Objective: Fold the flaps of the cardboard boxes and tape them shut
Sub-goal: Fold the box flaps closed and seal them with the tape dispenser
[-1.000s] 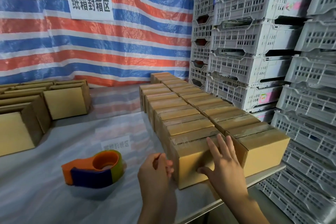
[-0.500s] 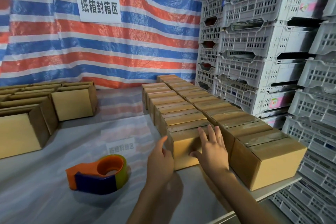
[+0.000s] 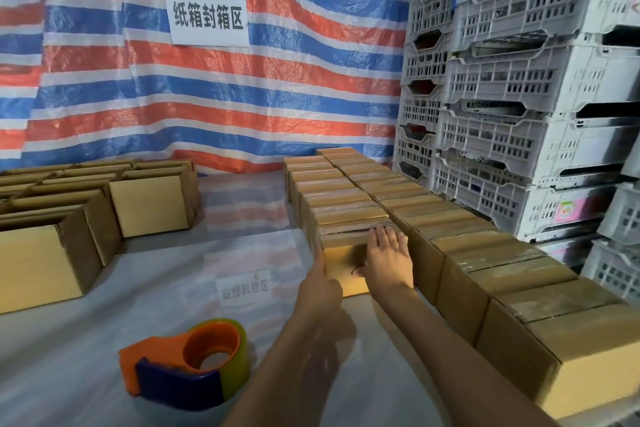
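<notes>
I am pressing my right hand (image 3: 386, 262) flat against the front face of a taped cardboard box (image 3: 341, 269), fingers spread and straight, their tips reaching its top edge. My left hand (image 3: 320, 288) is lying released against the box's left front corner, gripping nothing. This box is sitting at the near end of the inner of two rows of sealed boxes (image 3: 485, 253), which are running along the right edge of the table (image 3: 138, 305). An orange and blue tape dispenser (image 3: 187, 364) is resting near the table's front edge, apart from both hands. Open-topped boxes (image 3: 41, 253) are standing along the left edge. White plastic crates (image 3: 519, 114) are stacked beyond the right edge.
</notes>
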